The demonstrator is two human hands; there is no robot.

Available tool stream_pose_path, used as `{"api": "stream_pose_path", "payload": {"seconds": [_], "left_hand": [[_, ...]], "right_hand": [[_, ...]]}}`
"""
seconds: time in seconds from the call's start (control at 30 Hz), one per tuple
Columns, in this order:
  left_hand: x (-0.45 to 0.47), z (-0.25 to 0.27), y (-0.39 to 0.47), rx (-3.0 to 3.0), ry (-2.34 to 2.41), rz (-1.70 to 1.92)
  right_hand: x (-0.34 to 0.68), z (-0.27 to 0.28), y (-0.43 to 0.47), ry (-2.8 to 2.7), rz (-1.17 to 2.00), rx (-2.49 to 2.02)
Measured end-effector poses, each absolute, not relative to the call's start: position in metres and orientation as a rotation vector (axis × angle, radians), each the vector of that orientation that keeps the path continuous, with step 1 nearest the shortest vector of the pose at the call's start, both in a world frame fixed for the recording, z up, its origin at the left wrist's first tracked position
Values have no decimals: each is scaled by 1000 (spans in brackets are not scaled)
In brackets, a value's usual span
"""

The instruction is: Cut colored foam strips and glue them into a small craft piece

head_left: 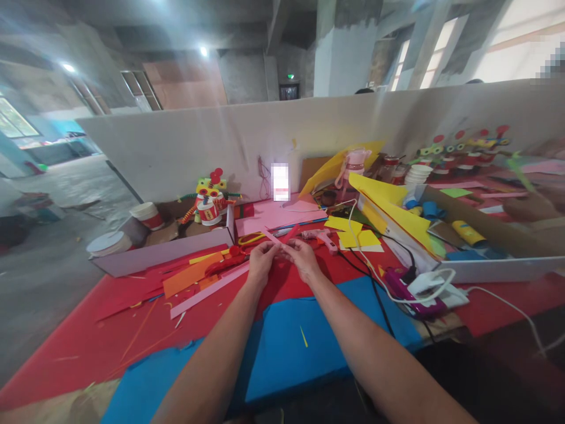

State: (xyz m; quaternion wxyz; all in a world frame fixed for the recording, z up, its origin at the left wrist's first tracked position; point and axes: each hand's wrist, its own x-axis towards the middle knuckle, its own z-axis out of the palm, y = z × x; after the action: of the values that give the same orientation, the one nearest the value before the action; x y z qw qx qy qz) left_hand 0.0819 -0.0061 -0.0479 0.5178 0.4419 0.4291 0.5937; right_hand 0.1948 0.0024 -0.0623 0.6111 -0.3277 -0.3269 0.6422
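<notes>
My left hand (263, 260) and my right hand (302, 260) meet over the red-covered table, fingertips pinched close together. Between them are narrow pink paper strips (272, 237), whose ends stick up and cross above my fingers. Exactly how the strips join is hidden by my fingertips. Just right of my right hand lies a pink hot glue gun (323, 240). To the left of my left hand are a long pink paper strip (207, 292), orange paper (189, 277) and red-handled scissors (225, 263).
A paper-cup robot figure (209, 203) stands by a shallow box (163, 253) at left. A box (507, 271) of coloured tubes sits at right, near a purple power strip (408, 292) with cables. Blue sheeting (300, 335) covers the near edge; a white partition (198, 147) stands behind.
</notes>
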Motion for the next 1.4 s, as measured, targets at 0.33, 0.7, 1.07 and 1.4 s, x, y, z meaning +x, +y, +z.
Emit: {"api": "stream_pose_path", "payload": {"seconds": [0.33,0.7,1.07,1.4], "left_hand": [[84,-45,-8,1100,1086,1448],[85,-46,-7,1183,1159,1466],[85,-43,-11,1202,1127,1478],[85,-45,-6,1229,1133,1510]], "right_hand": [[195,-69,7,-870,1371,-807],[195,-81,16,-880,1289,-857],[195,-79,15,-895,1287,-849],[199,-68,12,-844,1243,-847]]}}
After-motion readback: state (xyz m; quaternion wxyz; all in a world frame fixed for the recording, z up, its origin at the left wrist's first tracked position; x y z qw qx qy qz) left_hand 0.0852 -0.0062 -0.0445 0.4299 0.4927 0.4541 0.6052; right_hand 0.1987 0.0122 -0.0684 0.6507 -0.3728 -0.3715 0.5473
